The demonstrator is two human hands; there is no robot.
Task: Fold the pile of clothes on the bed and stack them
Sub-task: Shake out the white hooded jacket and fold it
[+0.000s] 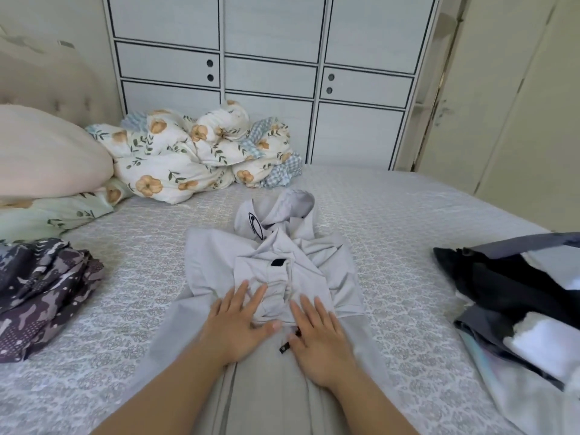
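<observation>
Pale grey hooded jacket, soft matte cloth, lies rumpled at the middle of the bed, hood away from the person; left hand and right hand rest flat on its bunched front, fingers straight, each grip open and holding nothing, a black zip pull just beside the right hand. To the left, a purple patterned garment; to the right, a dark heap of clothes. Beyond lie a floral quilt, a pink pillow and a white panelled wardrobe.

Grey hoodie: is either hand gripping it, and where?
Neither. Both the left hand and right hand lie flat, fingers straight, pressing the grey hoodie's bunched middle.
</observation>
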